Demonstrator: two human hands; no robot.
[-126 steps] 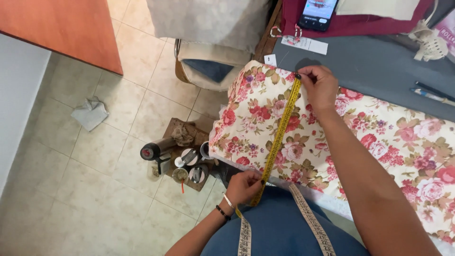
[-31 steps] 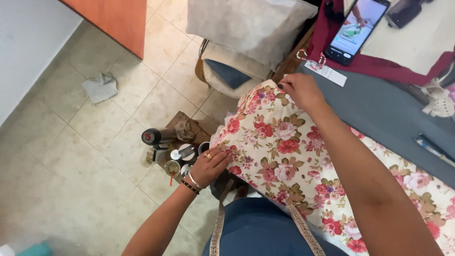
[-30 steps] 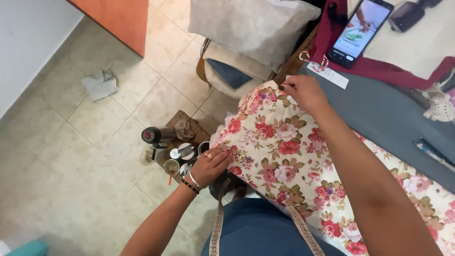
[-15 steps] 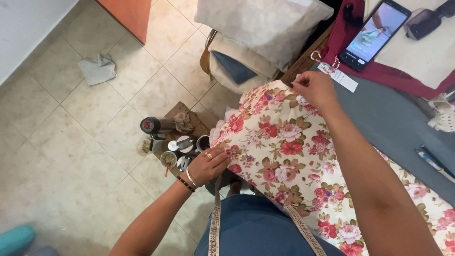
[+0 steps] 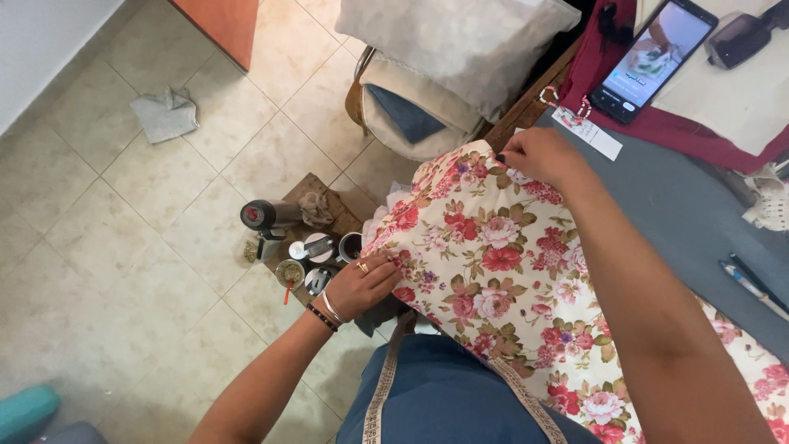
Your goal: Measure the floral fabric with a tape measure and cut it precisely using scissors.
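We note the floral fabric (image 5: pixel 509 271), cream ground with red and pink roses, spread over the near end of the grey table top (image 5: pixel 690 214), its left edge hanging over the table's side towards the tiled floor (image 5: pixel 123 247).

Left hand (image 5: pixel 368 284): fingers curled onto the overhanging left edge of the cloth, thumb under or behind it as far as we can tell; a pinch grip on the hem, not a flat press. Ring and bracelets on that hand and wrist.

Right hand (image 5: pixel 538 156): fingertips closed on the far corner of the fabric, close to a white paper tag (image 5: pixel 588 136) lying on the table.

Handling, our judgement: the cloth looks thin and woven, light, fully limp. It drapes over the edge with soft folds and will not hold a shape by itself. It probably slides easily on the smooth top, so it needs tension between two points to lie straight. Best hold is at the edge or corners, as both hands do now; gripping mid-panel would only bunch it. Not fragile, but it creases.

A measuring tape (image 5: pixel 382 386) hangs round our neck. A smartphone (image 5: pixel 653 57) lies on maroon cloth (image 5: pixel 699 131) further back. On the floor, a small wooden board (image 5: pixel 316 193) carries a flask (image 5: pixel 267 215) and cups.
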